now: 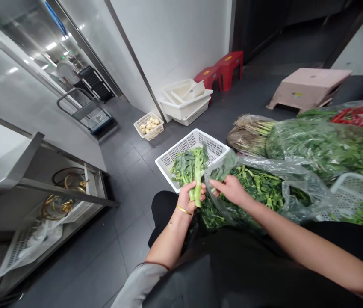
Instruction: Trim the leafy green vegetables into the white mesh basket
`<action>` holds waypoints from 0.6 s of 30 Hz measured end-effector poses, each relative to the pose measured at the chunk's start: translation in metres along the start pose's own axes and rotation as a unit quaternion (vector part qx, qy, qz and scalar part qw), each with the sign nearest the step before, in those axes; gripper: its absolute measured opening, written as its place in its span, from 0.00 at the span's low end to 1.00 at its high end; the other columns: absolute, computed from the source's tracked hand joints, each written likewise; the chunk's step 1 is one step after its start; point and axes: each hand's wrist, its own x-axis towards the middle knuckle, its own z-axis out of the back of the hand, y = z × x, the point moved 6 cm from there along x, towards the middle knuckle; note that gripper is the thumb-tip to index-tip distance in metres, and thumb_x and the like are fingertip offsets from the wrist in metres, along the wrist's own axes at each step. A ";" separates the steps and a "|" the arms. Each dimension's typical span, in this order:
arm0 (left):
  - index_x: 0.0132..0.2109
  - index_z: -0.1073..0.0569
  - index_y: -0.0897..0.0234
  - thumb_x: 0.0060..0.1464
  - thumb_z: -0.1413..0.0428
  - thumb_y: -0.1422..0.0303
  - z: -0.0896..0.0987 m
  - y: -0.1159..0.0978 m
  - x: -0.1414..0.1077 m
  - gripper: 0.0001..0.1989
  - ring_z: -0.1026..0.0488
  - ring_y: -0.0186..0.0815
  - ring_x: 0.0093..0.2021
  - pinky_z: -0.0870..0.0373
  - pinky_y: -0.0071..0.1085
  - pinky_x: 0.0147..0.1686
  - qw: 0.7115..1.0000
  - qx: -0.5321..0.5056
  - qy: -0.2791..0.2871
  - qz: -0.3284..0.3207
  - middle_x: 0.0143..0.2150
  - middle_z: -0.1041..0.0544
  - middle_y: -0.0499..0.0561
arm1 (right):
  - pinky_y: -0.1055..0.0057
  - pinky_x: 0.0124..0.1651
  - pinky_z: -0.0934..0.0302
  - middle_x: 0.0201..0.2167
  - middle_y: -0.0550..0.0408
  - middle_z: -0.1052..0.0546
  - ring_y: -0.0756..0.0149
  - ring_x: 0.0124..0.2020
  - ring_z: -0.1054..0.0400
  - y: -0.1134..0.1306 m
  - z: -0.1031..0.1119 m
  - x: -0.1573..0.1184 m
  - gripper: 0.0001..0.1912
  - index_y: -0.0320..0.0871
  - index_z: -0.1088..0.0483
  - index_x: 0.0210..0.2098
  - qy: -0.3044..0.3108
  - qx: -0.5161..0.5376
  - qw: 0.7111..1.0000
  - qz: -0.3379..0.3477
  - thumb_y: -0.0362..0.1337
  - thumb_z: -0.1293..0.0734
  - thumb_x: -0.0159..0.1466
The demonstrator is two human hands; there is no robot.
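One bunch of leafy greens (189, 171): stems gathered, leaves up

Item: thick pale-green stems, dark crinkled leaves at the upper end. Location: over the near rim of a white plastic basket (200, 147), in the left hand (189, 198).

Left grip: closed around the stems. A gold bangle (184, 210) sits on that wrist. Right grip: narrow, with the fingers (216, 183) extended toward the bunch; contact cannot be confirmed. The right hand (231, 189) lies over a clear plastic bag (309, 194) of loose greens (255, 192).

Surroundings: dark tile floor (88, 269) carrying a small basket of pale tubers (149, 126), stacked white tubs (184, 102), two red stools (228, 68), a pink stool (309, 87) and bagged greens (325, 149). A stainless steel shelf unit (62, 184) stands left, beside a white wall (168, 42).
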 end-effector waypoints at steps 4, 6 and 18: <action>0.34 0.28 0.73 0.41 0.37 0.64 -0.010 0.009 -0.004 0.17 0.29 0.34 0.25 0.35 0.26 0.19 0.994 0.097 0.059 -0.005 0.29 0.25 0.58 | 0.70 0.25 0.38 0.18 0.56 0.28 0.66 0.20 0.33 -0.006 0.012 0.028 0.19 0.41 0.33 0.28 0.004 -0.014 0.998 -0.058 0.53 0.38 0.58; 0.37 0.29 0.70 0.38 0.34 0.65 -0.012 0.006 -0.004 0.19 0.27 0.35 0.27 0.34 0.26 0.20 0.985 0.138 0.029 -0.097 0.31 0.25 0.55 | 0.71 0.25 0.41 0.20 0.54 0.26 0.65 0.22 0.33 -0.003 0.020 0.038 0.17 0.41 0.31 0.29 -0.042 -0.160 0.984 -0.059 0.50 0.38 0.59; 0.32 0.29 0.70 0.44 0.40 0.69 0.015 -0.016 0.000 0.09 0.34 0.27 0.20 0.43 0.21 0.15 0.996 -0.001 -0.038 -0.076 0.26 0.26 0.53 | 0.70 0.25 0.40 0.21 0.53 0.27 0.66 0.20 0.33 -0.002 -0.012 0.005 0.17 0.41 0.34 0.27 -0.024 -0.159 0.987 -0.017 0.46 0.43 0.63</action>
